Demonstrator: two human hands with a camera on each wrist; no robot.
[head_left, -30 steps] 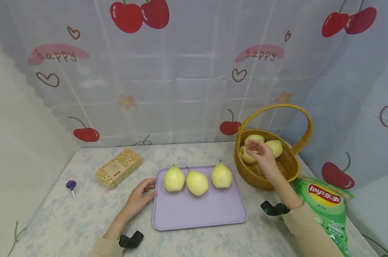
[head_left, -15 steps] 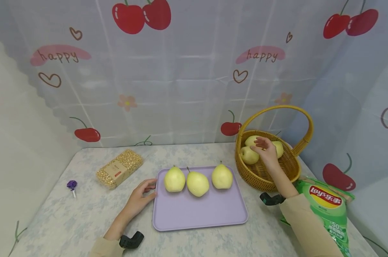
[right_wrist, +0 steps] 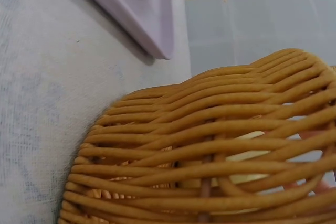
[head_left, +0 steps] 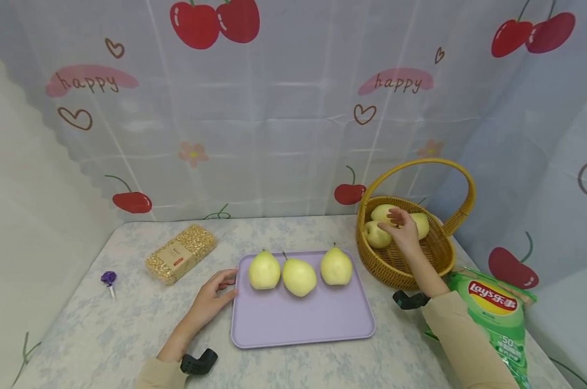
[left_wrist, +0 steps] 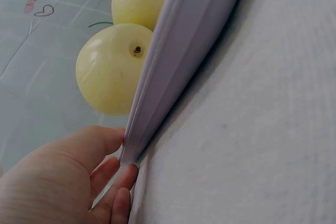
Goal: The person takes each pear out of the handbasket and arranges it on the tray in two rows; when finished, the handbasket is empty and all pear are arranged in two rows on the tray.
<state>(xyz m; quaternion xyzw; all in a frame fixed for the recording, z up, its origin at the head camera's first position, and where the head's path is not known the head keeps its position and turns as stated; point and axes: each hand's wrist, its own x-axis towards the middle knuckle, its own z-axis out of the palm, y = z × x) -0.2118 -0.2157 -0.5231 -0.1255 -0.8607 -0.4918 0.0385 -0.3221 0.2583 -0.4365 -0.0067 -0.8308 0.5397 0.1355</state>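
My left hand [head_left: 213,298] rests against the left edge of a lilac tray [head_left: 303,324], thumb and fingertips touching its rim [left_wrist: 157,72]. Three pale yellow-green pears stand in a row near the tray's far side: a left pear [head_left: 264,271], a middle pear [head_left: 299,277] and a right pear [head_left: 336,267]. Over a woven basket [head_left: 388,273] hovers my right hand [head_left: 406,235], fingers loosely bent above the pears inside. A front pear [head_left: 377,235] and a side pear [head_left: 421,226] show beside it. Whether the fingertips touch a pear is unclear; the basket weave mostly hides them in the right wrist view.
The basket's tall arched handle [head_left: 432,161] rises behind my right hand. A green chip bag [head_left: 493,308] lies under and beside my right sleeve. At the left are a pack of corn kernels [head_left: 181,254] and a purple lollipop [head_left: 108,279]. A printed curtain [head_left: 293,135] stands behind the table.
Over the first half second my right hand shifted slightly right above the basket, uncovering more of the front pear. Since then it has hardly moved. The left hand and tray stay put.
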